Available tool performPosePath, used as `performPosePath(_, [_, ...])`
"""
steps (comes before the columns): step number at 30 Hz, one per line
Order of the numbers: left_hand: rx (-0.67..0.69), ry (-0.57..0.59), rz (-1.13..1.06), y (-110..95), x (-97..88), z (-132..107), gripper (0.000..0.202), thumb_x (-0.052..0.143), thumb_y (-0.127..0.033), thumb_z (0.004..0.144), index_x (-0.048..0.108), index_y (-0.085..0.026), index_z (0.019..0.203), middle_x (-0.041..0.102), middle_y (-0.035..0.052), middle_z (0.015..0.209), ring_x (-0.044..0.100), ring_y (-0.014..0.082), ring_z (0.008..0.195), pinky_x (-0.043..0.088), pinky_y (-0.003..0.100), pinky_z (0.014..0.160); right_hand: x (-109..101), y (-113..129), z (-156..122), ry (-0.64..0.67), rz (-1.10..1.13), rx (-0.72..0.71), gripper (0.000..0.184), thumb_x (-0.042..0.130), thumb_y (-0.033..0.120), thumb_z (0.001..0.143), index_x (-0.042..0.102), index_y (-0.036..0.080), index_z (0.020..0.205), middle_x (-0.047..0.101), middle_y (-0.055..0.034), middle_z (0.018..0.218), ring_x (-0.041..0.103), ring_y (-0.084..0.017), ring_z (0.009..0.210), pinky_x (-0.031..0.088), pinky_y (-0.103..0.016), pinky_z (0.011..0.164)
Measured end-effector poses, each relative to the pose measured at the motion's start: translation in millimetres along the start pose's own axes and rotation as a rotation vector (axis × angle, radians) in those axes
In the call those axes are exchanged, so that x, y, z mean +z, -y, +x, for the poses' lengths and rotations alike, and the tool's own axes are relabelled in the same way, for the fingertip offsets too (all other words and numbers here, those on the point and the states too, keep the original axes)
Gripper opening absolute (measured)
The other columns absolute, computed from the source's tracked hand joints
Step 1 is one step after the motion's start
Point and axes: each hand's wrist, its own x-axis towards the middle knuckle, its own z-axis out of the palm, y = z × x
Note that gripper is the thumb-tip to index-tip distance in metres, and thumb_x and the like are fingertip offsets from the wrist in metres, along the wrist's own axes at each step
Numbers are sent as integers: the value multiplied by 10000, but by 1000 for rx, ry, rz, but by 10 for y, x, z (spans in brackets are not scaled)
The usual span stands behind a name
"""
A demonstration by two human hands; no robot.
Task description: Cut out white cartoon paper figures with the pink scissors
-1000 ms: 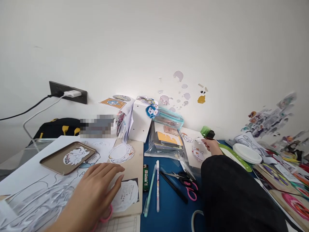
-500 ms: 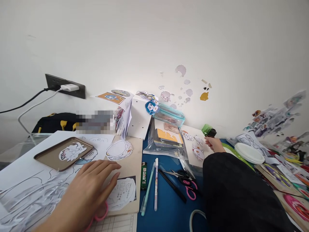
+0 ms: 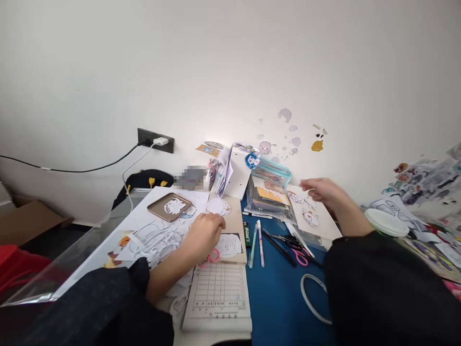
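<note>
My left hand (image 3: 203, 233) lies palm down, fingers loosely spread, on a brown notebook (image 3: 236, 223) with white paper cutouts (image 3: 228, 244). Pink scissor handles (image 3: 211, 257) poke out just under its palm. My right hand (image 3: 322, 192) hovers, blurred by motion, above a white card with cartoon stickers (image 3: 313, 218). Its fingers point left, and I cannot see whether they hold anything. Both arms are in black sleeves.
A brown tray (image 3: 169, 206) with a cutout lies on white sheets at the left. Pens (image 3: 256, 238), pink-and-black scissors (image 3: 297, 247) and a tape ring (image 3: 313, 298) lie on the blue mat. A ruled ledger (image 3: 218, 295), a plastic bag of cards (image 3: 268, 199) and a white lid (image 3: 387, 222) are nearby.
The view has pulled back and turned left. My right hand has lifted from beside the small green object and swung left over the sticker card. My left hand has stayed on the notebook.
</note>
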Motion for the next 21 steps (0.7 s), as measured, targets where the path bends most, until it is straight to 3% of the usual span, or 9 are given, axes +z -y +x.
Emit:
performPosePath(3, [25, 45, -19, -16, -8, -13, 198, 536, -265, 905, 602, -143, 1046, 635, 69, 1041, 628, 187, 877, 527, 383, 768, 634, -90, -460, 309, -101, -66, 219, 572, 259, 906, 592, 154, 1096, 634, -67, 1080, 645, -197, 859, 548, -379, 717])
performPosePath(5, [55, 70, -39, -21, -29, -28, 203, 536, -267, 905, 599, -142, 1052, 633, 70, 1043, 627, 188, 877, 528, 383, 765, 1069, -214, -699, 435, -146, -152, 203, 563, 261, 911, 600, 161, 1084, 639, -64, 1076, 645, -190, 851, 547, -371, 718])
performPosePath(7, [95, 102, -68, -14, -57, -47, 202, 539, -269, 903, 602, -141, 1045, 634, 69, 1040, 626, 190, 882, 526, 384, 768, 1413, -331, -828, 488, -185, -240, 204, 574, 259, 904, 605, 149, 1073, 640, -58, 1069, 645, -204, 869, 543, -386, 735])
performPosePath(9, [136, 140, -106, 2, -79, -67, 207, 550, -277, 896, 603, -138, 1040, 634, 69, 1040, 624, 195, 893, 524, 388, 773, 1613, -416, -862, 493, -219, -317, 208, 570, 257, 906, 599, 155, 1085, 630, -66, 1101, 633, -215, 918, 530, -411, 774])
performPosePath(11, [160, 175, -141, 20, -85, -83, 221, 559, -285, 890, 601, -138, 1050, 629, 72, 1058, 620, 204, 916, 519, 399, 786, 1676, -469, -844, 496, -254, -379, 214, 567, 257, 907, 594, 164, 1098, 614, -73, 1139, 619, -223, 957, 516, -428, 805])
performPosePath(15, [122, 206, -180, 43, -61, -83, 248, 563, -292, 885, 589, -142, 1081, 611, 81, 1103, 603, 223, 968, 504, 427, 819, 1598, -514, -769, 573, -321, -450, 241, 581, 261, 897, 585, 165, 1119, 591, -79, 1182, 597, -242, 1007, 499, -453, 833])
performPosePath(21, [12, 218, -203, 45, -34, -44, 266, 562, -285, 887, 573, -142, 1111, 602, 86, 1119, 603, 225, 968, 508, 426, 813, 1566, -470, -638, 696, -404, -441, 231, 575, 258, 901, 588, 170, 1115, 590, -79, 1184, 600, -237, 998, 505, -444, 825])
